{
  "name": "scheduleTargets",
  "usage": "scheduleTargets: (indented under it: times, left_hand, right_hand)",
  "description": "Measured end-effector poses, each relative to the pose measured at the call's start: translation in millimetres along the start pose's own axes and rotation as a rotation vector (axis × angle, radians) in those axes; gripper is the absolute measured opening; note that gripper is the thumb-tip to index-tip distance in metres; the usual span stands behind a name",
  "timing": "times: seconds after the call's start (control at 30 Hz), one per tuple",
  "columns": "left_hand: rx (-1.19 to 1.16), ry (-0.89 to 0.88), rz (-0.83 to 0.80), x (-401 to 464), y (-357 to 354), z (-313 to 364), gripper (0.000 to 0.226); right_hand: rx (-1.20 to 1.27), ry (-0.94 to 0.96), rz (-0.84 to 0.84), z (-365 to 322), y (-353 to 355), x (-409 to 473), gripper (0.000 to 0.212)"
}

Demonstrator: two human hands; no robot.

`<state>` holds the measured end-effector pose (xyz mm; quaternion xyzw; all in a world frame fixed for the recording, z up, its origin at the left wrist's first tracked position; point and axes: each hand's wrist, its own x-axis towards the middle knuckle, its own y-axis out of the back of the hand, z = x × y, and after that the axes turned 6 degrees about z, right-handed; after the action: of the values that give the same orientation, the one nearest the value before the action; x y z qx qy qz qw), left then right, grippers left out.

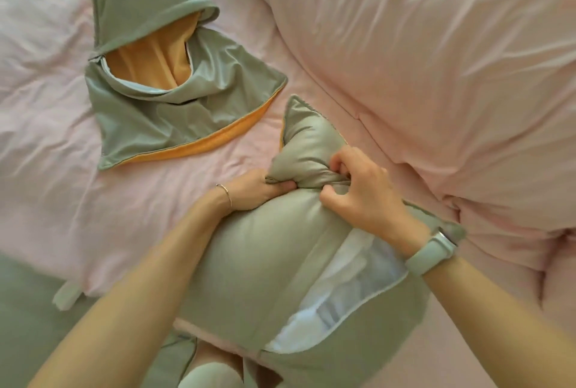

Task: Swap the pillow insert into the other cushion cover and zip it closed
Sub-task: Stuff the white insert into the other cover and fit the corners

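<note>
Stuffed green cover (255, 250) w/ white insert (336, 294) showing; both hands' fingers (339, 166) clamped on its far bunched fabric.

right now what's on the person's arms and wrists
Both forearms are bare, with no sleeves in view. The left wrist wears a thin bracelet with a small bead. The right wrist wears a watch on a wide pale green band.
</note>
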<state>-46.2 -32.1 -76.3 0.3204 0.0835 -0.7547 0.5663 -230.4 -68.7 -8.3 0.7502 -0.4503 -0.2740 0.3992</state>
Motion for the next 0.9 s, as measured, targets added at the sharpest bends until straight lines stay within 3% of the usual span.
scheduleTargets:
  times: [0.1,0.2,0.27,0.37,0.43,0.53,0.6,0.7,0.8,0.9]
  left_hand:
    - [0.382,0.051,-0.029,-0.8,30.5,-1.5,0.042]
    - [0.499,0.159,0.087,-6.2,35.0,-6.5,0.063]
    - [0.511,0.158,0.32,-17.5,23.2,-5.8,0.071]
    - [0.581,0.027,0.754,-41.1,-9.2,-2.6,0.049]
    - [0.623,-0.043,0.968,-54.5,-24.5,-7.2,0.037]
    - [0.623,-0.03,1.055,-75.3,-37.7,-25.7,0.03]
    - [0.629,0.027,1.011,-91.7,-48.1,-37.3,0.039]
    - [0.621,0.149,0.839,-114.7,-48.4,-37.5,0.073]
    - [0.632,0.305,0.465,-127.9,-15.7,-26.7,0.11]
    - [0.698,0.258,0.182,-122.9,11.8,-15.6,0.112]
  right_hand:
    - [0.065,-0.172,-0.113,-3.4,-11.8,-31.0,0.019]
    - [0.047,-0.239,-0.127,1.3,-33.1,-43.4,0.004]
    - [0.026,-0.175,0.047,2.8,-40.0,-36.6,0.008]
    - [-0.074,0.013,0.211,-2.8,-46.3,-12.8,0.023]
    - [-0.125,0.167,0.18,-7.4,-55.4,-0.6,0.025]
    - [-0.146,0.304,0.048,-7.6,-67.9,-5.0,0.035]
    - [-0.194,0.347,-0.005,-6.3,-68.9,-21.5,0.04]
    - [-0.261,0.396,-0.063,-10.9,-58.7,-45.7,0.048]
    - [-0.298,0.464,-0.123,-19.9,-36.7,-43.7,0.05]
    - [-0.295,0.598,-0.279,-29.1,-13.4,-8.5,0.048]
